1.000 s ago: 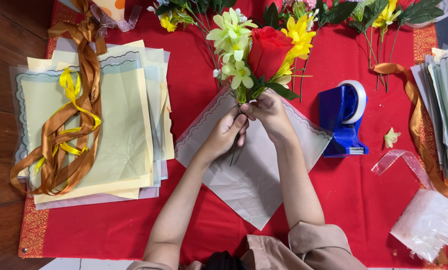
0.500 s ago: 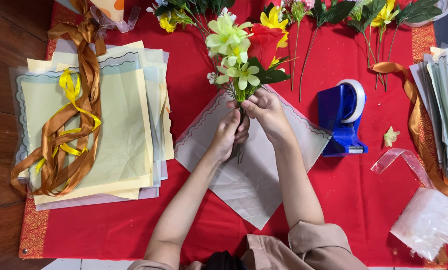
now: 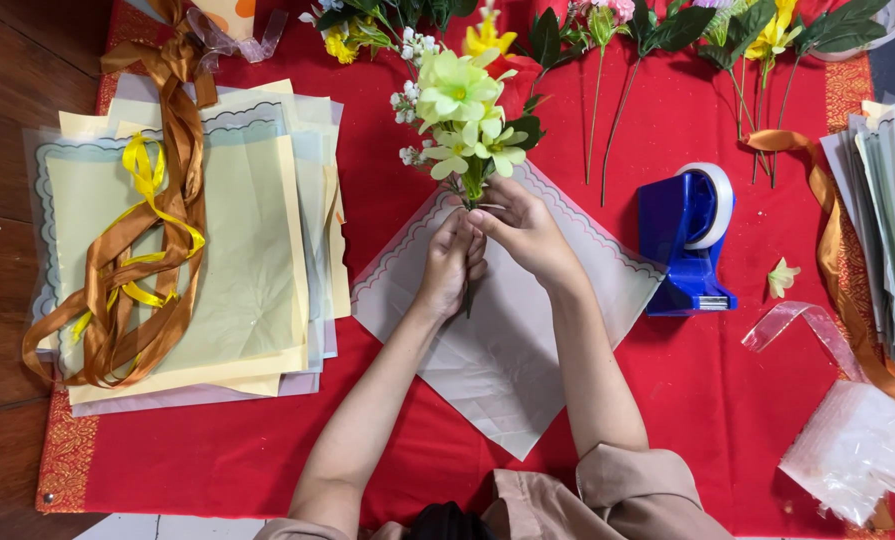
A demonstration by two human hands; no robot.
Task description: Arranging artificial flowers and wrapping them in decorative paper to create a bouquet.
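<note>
- A stack of pale wrapping sheets [image 3: 182,250] lies at the counter's left, brown ribbon [image 3: 157,250] draped over it.
- The left hand [image 3: 450,262] pinches the bouquet [image 3: 462,125] stems above the grey sheet [image 3: 507,330].
- The right hand [image 3: 523,228] closes on the same stems.
- The bouquet looks light and its blooms easily crushed; the stiff stems seem the place to grip.
- The blue tape dispenser [image 3: 687,240] stands right.

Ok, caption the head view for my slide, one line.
Both hands, left hand and right hand, grip a bunch of flowers over grey wrapping paper.
</note>
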